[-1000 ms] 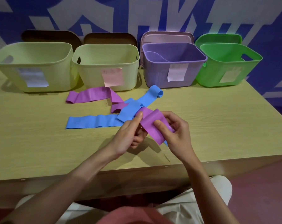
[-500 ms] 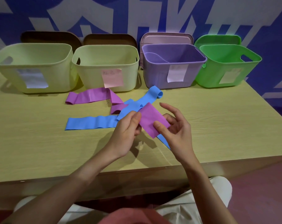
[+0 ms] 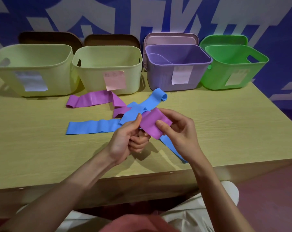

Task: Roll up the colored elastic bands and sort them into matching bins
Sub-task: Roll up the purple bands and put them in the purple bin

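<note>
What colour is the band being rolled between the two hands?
Purple, clearest in the head view: the purple band is pinched between the left hand and right hand.

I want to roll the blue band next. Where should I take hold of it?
Take the blue band by its flat left end, which lies bare on the table. Come from above and the left, pinching across its width. Its far end is already curled, and its middle lies tangled with the purple band.

Purple band (image 3: 154, 125) part-rolled above table; blue bands (image 3: 93, 126) flat before four bins (image 3: 177, 67).
</note>
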Demonstrator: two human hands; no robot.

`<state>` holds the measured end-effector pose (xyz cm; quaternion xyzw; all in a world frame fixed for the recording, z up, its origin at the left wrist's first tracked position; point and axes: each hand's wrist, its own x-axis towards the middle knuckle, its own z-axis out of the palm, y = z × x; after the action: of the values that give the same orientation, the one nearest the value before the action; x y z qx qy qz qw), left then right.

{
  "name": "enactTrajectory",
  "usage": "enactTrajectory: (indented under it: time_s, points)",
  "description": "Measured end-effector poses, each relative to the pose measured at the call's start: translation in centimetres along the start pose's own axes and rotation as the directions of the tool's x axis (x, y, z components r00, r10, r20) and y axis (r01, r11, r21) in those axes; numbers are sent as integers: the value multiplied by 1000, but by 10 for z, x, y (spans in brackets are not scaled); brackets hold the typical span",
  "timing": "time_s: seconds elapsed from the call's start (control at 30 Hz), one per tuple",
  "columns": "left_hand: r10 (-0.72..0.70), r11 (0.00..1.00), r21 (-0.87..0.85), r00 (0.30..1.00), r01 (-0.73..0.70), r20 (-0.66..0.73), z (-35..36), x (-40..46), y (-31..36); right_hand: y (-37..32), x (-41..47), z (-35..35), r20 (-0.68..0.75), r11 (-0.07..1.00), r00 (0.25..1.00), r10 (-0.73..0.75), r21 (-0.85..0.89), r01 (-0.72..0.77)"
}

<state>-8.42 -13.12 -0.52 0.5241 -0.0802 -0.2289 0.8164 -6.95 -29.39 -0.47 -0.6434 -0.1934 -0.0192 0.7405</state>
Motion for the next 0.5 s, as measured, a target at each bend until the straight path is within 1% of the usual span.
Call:
enactTrajectory:
  time_s: [0.07, 0.1, 0.17, 0.23, 0.3, 0.33, 0.4, 0.43, 0.5]
  points:
    - [-19, 996, 86, 998, 24, -59, 1, 1, 1, 1, 0, 0, -23, 999, 999, 38, 4, -38]
    - [-2, 989, 149, 995, 18, -104, 2, 1, 2, 2, 0, 0, -47, 999, 997, 55, 6, -54]
    - [90, 958, 284, 977, -33, -192, 6, 2, 2, 5, -1, 0, -98, 997, 992, 74, 1, -75]
    - [200, 918, 384, 951, -98, -236, 7, 2, 0, 6, -1, 0, -123, 996, 989, 87, -8, -89]
    - [284, 864, 482, 932, -147, -224, 5, 0, -3, 6, -2, 1, -125, 995, 987, 101, -13, -103]
    - [319, 812, 560, 927, -162, -194, 3, -1, -5, 7, -2, 1, -127, 994, 986, 110, -15, -112]
    - [365, 673, 721, 922, -164, -131, -2, -2, -7, 7, -3, 3, -156, 991, 980, 126, -20, -131]
    - [378, 624, 766, 918, -156, -120, -4, -1, -8, 8, -3, 3, -177, 991, 976, 128, -26, -135]
    - [397, 607, 779, 909, -154, -129, -5, 0, -11, 10, -4, 5, -204, 990, 971, 127, -39, -137]
